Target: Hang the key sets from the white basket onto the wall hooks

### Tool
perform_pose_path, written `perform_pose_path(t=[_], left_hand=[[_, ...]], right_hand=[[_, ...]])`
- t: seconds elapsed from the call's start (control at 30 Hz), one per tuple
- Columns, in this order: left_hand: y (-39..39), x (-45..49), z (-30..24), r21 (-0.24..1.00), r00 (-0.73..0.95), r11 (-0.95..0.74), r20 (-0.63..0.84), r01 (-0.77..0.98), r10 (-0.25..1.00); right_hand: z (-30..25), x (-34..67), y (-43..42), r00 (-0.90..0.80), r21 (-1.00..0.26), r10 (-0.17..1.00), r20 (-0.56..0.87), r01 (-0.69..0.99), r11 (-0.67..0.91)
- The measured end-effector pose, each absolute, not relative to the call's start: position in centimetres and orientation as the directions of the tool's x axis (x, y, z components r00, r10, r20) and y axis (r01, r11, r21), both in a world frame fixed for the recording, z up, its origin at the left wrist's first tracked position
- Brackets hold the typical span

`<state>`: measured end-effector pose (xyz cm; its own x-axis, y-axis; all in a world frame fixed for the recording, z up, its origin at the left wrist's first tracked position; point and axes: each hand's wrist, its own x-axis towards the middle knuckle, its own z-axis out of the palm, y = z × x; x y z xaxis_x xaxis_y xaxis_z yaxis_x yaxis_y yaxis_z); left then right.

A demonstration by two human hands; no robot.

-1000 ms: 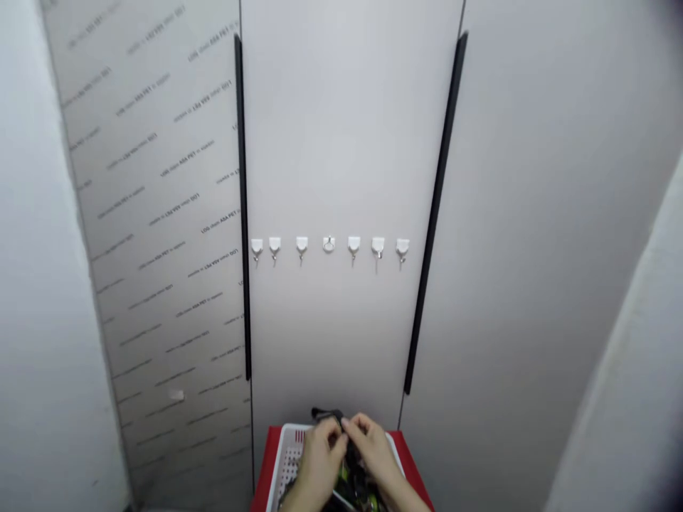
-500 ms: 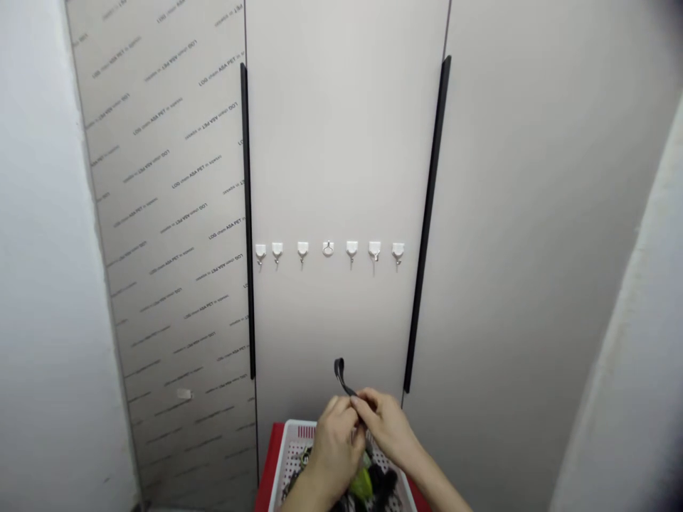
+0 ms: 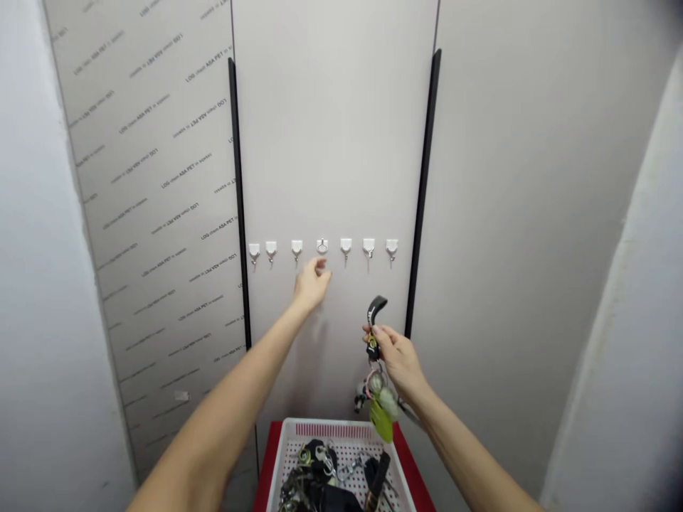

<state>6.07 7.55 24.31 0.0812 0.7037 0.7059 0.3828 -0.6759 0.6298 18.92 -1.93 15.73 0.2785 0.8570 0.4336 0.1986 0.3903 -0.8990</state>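
Note:
My right hand [image 3: 398,355] pinches a keychain by its black strap [image 3: 375,309], whose loop sticks up above the fingers. Below the hand dangle a pink ring, pale round charms and a yellow-green leaf-shaped charm [image 3: 380,419]. My left hand [image 3: 313,283] reaches up to the panel, just under the middle white hook [image 3: 322,246]. Its thumb and forefinger are curved and slightly apart, with nothing seen between them. That hook's metal loop is turned up against its base, while the other hooks in the row point down.
A white perforated basket [image 3: 334,429] stands on a red surface [image 3: 265,466] at the bottom. Several keychains [image 3: 325,483] lie heaped inside it. Long black handles [image 3: 425,185] run down the panel's two sides, and walls flank both sides.
Both hands were together over the basket on the black strap. The left has let go and risen to the middle hook; the right has lifted the keychain up and right.

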Motion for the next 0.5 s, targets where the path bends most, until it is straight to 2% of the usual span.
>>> perform_pose_path(t=[0.1, 0.17, 0.3, 0.5], left_hand=[[9.7, 6.7, 28.0, 0.415, 0.086, -0.699, 0.824, 0.583, 0.561], [10.5, 7.3, 29.2, 0.254, 0.168, -0.689, 0.859, 0.679, 0.483], [11.1, 8.0, 28.3, -0.029, 0.425, -0.728, 0.828, 0.685, 0.367], [10.6, 7.3, 24.3, -0.026, 0.455, -0.775, 0.821, 0.631, 0.344]], right_hand=[[17.0, 19.7, -1.7, 0.323, -0.849, 0.789, 0.523, 0.274, 0.451], [17.6, 20.3, -1.7, 0.347, -0.834, 0.761, 0.548, 0.291, 0.469], [18.6, 21.2, -1.7, 0.362, -0.819, 0.736, 0.571, 0.301, 0.488], [20.6, 23.5, -0.5, 0.387, -0.756, 0.664, 0.640, 0.472, 0.454]])
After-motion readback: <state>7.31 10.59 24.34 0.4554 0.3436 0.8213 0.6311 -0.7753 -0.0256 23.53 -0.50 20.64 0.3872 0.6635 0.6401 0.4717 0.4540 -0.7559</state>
